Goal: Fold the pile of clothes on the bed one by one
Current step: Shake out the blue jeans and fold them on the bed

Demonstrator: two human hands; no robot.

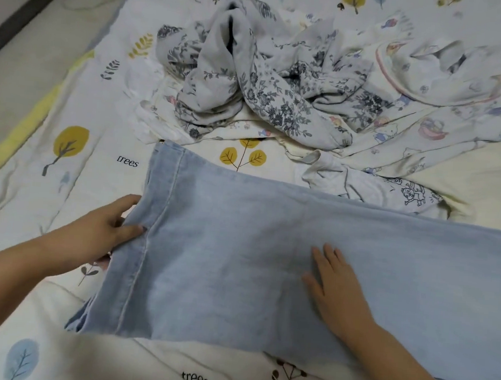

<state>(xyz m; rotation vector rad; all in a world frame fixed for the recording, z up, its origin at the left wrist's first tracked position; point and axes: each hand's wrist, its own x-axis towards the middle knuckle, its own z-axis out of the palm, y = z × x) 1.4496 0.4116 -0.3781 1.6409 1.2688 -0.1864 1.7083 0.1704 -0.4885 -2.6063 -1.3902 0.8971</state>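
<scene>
Light blue jeans [239, 248] lie spread flat across the near part of the bed, leg hems pointing left. My left hand [107, 227] grips the hem edge of the jeans, thumb on top and fingers tucked beneath. Flat on the denim near its middle lies my right hand [334, 284], fingers straight, pressing down. Behind the jeans sits the pile of unfolded clothes: a grey floral garment [251, 80] twisted on top, cream cartoon-print pieces [426, 119] to the right, and a small white printed garment [376, 189] touching the far edge of the jeans.
The bed cover [79, 112] is white with yellow and blue tree prints. Its left edge runs diagonally at upper left, with pale floor [22, 40] and a dark skirting strip beyond it.
</scene>
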